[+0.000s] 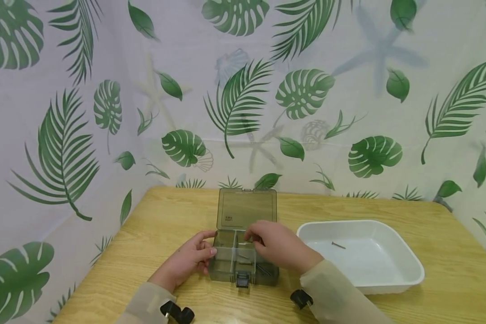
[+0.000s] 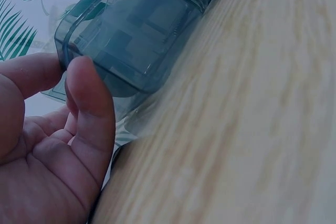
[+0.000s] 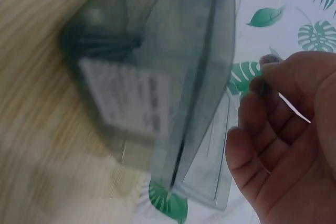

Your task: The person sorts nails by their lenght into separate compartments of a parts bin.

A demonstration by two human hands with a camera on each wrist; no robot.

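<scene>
A translucent grey compartment box [image 1: 222, 265] stands on the table with its lid [image 1: 247, 209] raised at the back. My left hand [image 1: 192, 256] holds the box's left side, with the thumb on its edge in the left wrist view. Over the box's right compartments is my right hand [image 1: 281, 245], its fingers bent. In the right wrist view its fingertips pinch a small dark screw [image 3: 270, 59], mostly hidden. Thin silvery pieces [image 1: 244, 262] lie in a right-hand compartment, and dark screws [image 1: 263, 270] in the front right one. The box's latch [image 1: 242, 280] faces me.
A white tray [image 1: 413, 270] stands right of the box, close to my right forearm, with one screw [image 1: 338, 245] lying in it. The wooden table [image 1: 166, 211] meets a leaf-printed cloth [image 1: 328, 162] behind and at the sides.
</scene>
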